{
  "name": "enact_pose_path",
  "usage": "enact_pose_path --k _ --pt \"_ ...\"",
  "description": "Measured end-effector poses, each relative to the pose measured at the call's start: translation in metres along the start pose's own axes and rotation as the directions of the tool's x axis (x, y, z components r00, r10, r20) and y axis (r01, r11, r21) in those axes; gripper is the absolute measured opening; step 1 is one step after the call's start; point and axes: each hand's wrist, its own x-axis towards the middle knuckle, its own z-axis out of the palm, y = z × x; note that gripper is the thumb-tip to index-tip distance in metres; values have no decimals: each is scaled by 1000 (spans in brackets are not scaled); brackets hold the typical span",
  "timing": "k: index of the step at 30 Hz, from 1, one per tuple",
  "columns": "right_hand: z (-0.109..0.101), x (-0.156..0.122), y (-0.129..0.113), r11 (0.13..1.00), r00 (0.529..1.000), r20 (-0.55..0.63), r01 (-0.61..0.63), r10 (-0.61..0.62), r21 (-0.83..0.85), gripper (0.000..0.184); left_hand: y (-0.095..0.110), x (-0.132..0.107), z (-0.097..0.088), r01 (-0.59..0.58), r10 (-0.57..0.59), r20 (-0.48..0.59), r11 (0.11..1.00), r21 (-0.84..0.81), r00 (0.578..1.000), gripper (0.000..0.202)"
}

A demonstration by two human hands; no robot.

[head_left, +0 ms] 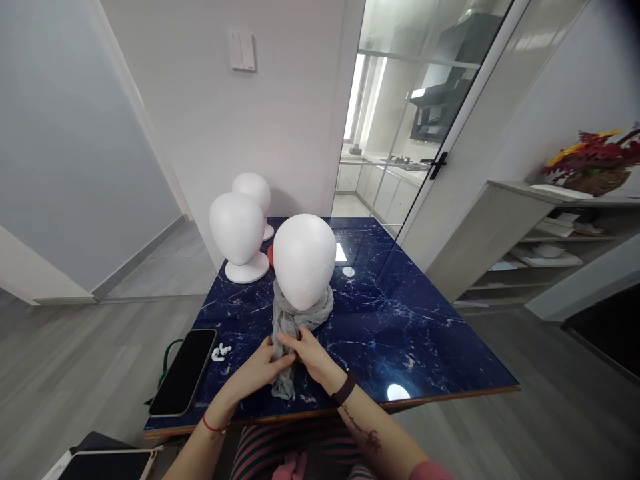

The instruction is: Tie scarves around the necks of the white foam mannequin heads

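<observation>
A white foam mannequin head (pixel 305 257) stands near the middle of the blue table, with a grey scarf (pixel 323 310) wrapped round its neck. The scarf's loose end hangs forward onto the tabletop. My left hand (pixel 261 365) holds this hanging part from the left, thumb in front and fingers partly behind the cloth. From the right, my right hand (pixel 307 353) grips the same stretch slightly higher, its thumb lying over the fabric. Some fingertips of both hands are hidden by the scarf.
Two more white mannequin heads (pixel 237 230) stand at the back left, near a partly hidden red object (pixel 271 256). A black phone (pixel 184 373) and white earbuds (pixel 221 352) lie on the left of the blue marbled table (pixel 415 333). A shelf unit (pixel 505 233) stands right.
</observation>
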Motion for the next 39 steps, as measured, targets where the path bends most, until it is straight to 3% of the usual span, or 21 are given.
enact_pose_path --k 4,7,10,15,19,23,26,30,34,39 --pt "7 10 2 995 992 -125 -16 4 -97 32 -4 -6 -3 -110 122 -10 929 353 993 24" --pt "1 15 -1 990 990 -139 -22 3 -136 24 1 -7 -12 -141 137 39 907 396 990 26" --pt "-7 12 -8 992 998 -60 -18 10 -121 24 8 -6 -23 -144 168 -41 927 346 985 21" --pt "-15 2 -7 992 995 72 -82 75 91 45 12 -10 -33 -166 302 -212 856 489 929 21" --pt "-17 3 3 953 993 -72 -70 96 295 43 11 -19 -37 -92 315 -328 831 549 890 44" --pt "-17 7 8 879 984 -127 -52 126 474 39 7 -25 -47 -105 332 -333 830 548 883 22" --pt "-16 7 9 863 985 -125 -42 121 504 39 6 -28 -52 -139 283 -297 894 426 912 13" --pt "-11 4 15 880 982 -190 88 3 467 40 12 -35 -41 -126 140 -254 990 69 957 21" --pt "-5 3 23 898 963 -233 216 -132 384 35 19 -29 -16 -139 73 -248 956 -260 966 31" --pt "-1 6 30 901 938 -261 304 -228 309 35 15 1 10 -191 128 -181 898 -396 975 41"
